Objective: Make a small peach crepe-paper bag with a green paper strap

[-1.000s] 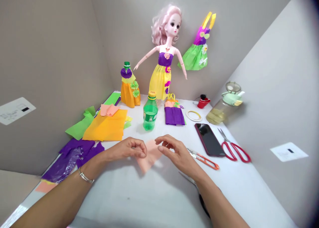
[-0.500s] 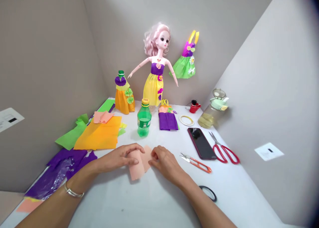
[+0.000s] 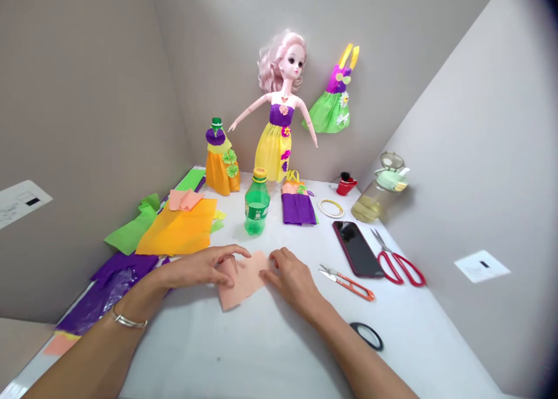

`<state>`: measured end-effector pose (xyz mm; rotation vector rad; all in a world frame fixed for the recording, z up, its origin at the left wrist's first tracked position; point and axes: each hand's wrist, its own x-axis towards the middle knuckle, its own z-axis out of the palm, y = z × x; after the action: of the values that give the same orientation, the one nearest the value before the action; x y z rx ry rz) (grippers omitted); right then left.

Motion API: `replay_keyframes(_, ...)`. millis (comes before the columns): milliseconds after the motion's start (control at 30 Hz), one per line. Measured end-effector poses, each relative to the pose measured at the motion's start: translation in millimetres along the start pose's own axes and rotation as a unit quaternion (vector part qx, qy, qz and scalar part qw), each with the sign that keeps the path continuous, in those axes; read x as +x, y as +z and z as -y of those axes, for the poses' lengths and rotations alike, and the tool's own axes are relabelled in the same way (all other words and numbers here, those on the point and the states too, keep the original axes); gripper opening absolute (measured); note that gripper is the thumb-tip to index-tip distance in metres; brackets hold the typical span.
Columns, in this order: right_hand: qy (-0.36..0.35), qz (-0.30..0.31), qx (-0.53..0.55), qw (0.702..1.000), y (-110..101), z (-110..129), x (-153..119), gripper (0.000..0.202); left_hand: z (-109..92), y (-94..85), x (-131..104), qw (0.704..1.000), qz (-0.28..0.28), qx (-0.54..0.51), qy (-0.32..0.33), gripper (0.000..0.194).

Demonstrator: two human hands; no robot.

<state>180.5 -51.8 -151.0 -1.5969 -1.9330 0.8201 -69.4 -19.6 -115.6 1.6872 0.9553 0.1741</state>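
A peach piece of crepe paper (image 3: 244,278) lies spread out on the white table between my hands. My left hand (image 3: 213,266) rests over its left side, thumb and index finger apart. A small part of the paper stands up as a fold beneath those fingers. At the right edge my right hand (image 3: 290,274) has its thumb tip on the paper, with the other fingers raised apart from it. Just behind the paper stands a green plastic bottle (image 3: 257,204) with a yellow cap. Orange-handled thread snips (image 3: 347,282) lie to the right of my right hand.
Orange crepe paper (image 3: 178,233) and purple crepe paper (image 3: 102,294) lie at left. A doll (image 3: 281,117) and a paper-dressed bottle (image 3: 222,163) stand behind. On the right are a phone (image 3: 357,249), red-handled scissors (image 3: 399,265), a black ring (image 3: 367,335) and a jug (image 3: 370,204).
The peach paper, bent over under my left hand before, now lies flatter and more spread out. My left hand has drawn slightly left. The whole view has shifted a little.
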Motion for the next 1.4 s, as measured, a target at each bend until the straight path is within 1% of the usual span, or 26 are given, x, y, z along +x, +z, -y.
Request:
replay_keyframes(100, -0.006, 0.008, 0.017, 1.000, 5, 0, 1, 0.012, 5, 1.0, 2, 0.997, -0.031, 0.068, -0.016, 0.063)
replay_keyframes(167, 0.002, 0.019, 0.049, 0.999, 4, -2, 2, 0.011, 7, 1.1, 3, 0.995, -0.044, 0.090, -0.018, 0.062)
replay_keyframes(233, 0.014, 0.033, 0.098, 0.994, 1, -4, 4, 0.007, 8, -0.1, 3, 0.996, -0.037, 0.082, -0.009, 0.058)
replay_keyframes(300, 0.021, 0.052, 0.156, 0.986, -3, -4, 6, 0.004, 9, -2.2, 3, 0.998, -0.018, 0.059, 0.012, 0.054)
replay_keyframes(367, 0.023, 0.070, 0.206, 0.976, -5, -3, 7, 0.015, 10, -3.8, 2, 0.999, 0.004, 0.034, 0.037, 0.052)
replay_keyframes(467, 0.043, 0.100, 0.313, 0.943, -5, -1, 7, 0.037, 12, -3.3, 2, 0.998, 0.026, 0.002, 0.057, 0.053)
replay_keyframes(500, 0.052, 0.108, 0.345, 0.931, -4, 0, 6, 0.040, 13, -2.2, 3, 0.998, 0.033, -0.010, 0.055, 0.054)
replay_keyframes(567, 0.064, 0.118, 0.386, 0.913, -4, 0, 6, 0.041, 15, 0.9, 5, 0.998, 0.046, -0.028, 0.043, 0.056)
replay_keyframes(633, 0.069, 0.119, 0.392, 0.910, -5, -1, 6, 0.040, 17, 4.3, 7, 0.998, 0.039, -0.031, 0.035, 0.056)
replay_keyframes(733, 0.079, 0.117, 0.400, 0.906, -8, 1, 5, 0.041, 20, 8.2, 12, 0.999, -0.010, -0.023, 0.043, 0.053)
replay_keyframes(800, 0.083, 0.123, 0.402, 0.904, -10, 4, 5, 0.042, 22, 9.6, 15, 0.998, -0.027, -0.033, 0.052, 0.052)
replay_keyframes(900, 0.076, 0.148, 0.410, 0.897, -14, 10, 3, 0.045, 22, 10.9, 17, 0.996, -0.016, -0.064, 0.060, 0.054)
replay_keyframes(1033, 0.043, 0.185, 0.413, 0.891, -17, 13, 0, 0.046, 19, 12.9, 17, 0.992, -0.010, -0.116, 0.055, 0.057)
replay_keyframes(1100, 0.025, 0.196, 0.398, 0.896, -16, 13, -1, 0.045, 18, 14.3, 17, 0.989, -0.013, -0.135, 0.054, 0.059)
replay_keyframes(1233, -0.002, 0.192, 0.354, 0.915, -12, 13, -3, 0.040, 17, 18.4, 20, 0.986, -0.022, -0.151, 0.066, 0.063)
replay_keyframes(1300, -0.013, 0.198, 0.349, 0.916, -12, 14, -4, 0.041, 16, 20.4, 21, 0.984, -0.016, -0.159, 0.079, 0.056)
replay_keyframes(1400, -0.028, 0.230, 0.369, 0.900, -15, 15, -4, 0.042, 14, 21.4, 21, 0.982, 0.007, -0.169, 0.088, 0.039)
